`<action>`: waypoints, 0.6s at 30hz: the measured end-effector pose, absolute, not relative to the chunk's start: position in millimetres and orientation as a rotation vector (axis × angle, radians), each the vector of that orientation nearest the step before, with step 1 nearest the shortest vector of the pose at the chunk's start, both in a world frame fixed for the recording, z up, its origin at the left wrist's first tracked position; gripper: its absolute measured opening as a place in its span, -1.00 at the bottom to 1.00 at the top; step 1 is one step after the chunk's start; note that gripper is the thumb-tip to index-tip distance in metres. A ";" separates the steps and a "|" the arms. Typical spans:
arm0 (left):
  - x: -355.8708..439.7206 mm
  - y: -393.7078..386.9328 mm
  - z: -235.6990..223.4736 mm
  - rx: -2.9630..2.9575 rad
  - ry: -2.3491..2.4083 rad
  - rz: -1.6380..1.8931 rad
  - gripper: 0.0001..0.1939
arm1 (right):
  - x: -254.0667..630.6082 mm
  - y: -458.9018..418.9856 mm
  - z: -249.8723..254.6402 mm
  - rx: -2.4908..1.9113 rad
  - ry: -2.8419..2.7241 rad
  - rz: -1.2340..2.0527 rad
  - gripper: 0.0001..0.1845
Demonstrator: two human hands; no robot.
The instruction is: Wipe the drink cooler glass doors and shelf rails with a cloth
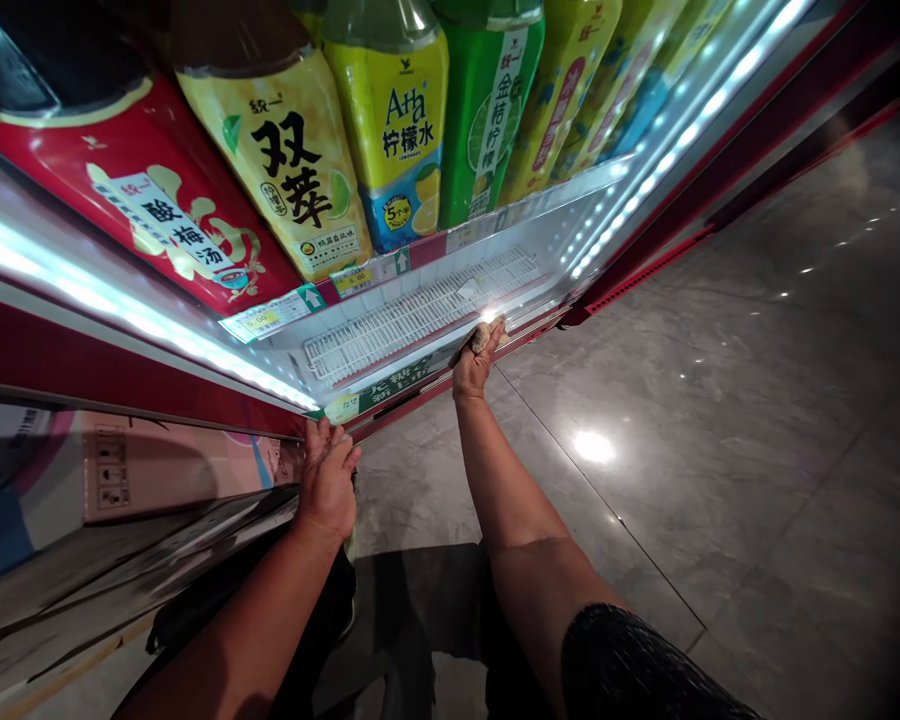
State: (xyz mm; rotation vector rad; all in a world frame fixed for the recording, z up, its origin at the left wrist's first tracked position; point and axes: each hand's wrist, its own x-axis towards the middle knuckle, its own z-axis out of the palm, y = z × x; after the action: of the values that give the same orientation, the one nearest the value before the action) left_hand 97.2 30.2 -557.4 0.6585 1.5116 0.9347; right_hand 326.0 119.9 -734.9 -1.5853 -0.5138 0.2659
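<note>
My right hand [477, 370] is closed round a crumpled, pale, stained cloth [483, 338], which lies against the bottom front ledge of a lit drinks fridge [390, 405]. Only part of the cloth shows past my fingers. At the fridge's lower left corner, my left hand [331, 478] touches the frame with its fingers loosely apart, holding nothing. Just behind the ledge lies a white wire rack [420, 310] on the fridge's bottom level. A dark green printed strip [401, 388] runs along the front between my hands.
Large bottles stand on the shelf above: a red one [135, 200], a yellow one [281, 160], a lemonade bottle [401, 130] and a green one [487, 120]. Price tags [270, 315] line the shelf edge. Cardboard boxes [150, 465] sit left; grey tiled floor [720, 400] extends right.
</note>
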 end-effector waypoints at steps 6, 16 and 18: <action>100.2 30.3 -558.7 0.660 1.515 0.943 -0.28 | 341.1 121.5 -732.3 -1.576 -0.487 0.290 -0.11; 102.0 29.4 -559.4 0.710 1.504 0.937 -0.43 | 365.9 125.6 -732.0 -1.559 -0.408 0.332 -0.09; 102.6 29.5 -558.7 0.681 1.504 0.934 -0.45 | 370.6 126.2 -731.3 -1.553 -0.385 0.337 -0.08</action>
State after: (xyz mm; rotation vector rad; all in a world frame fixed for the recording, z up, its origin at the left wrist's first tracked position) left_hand 102.6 29.5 -558.7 0.6812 1.5041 0.9341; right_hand 370.6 126.2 -731.3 -1.5526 -0.3851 0.3366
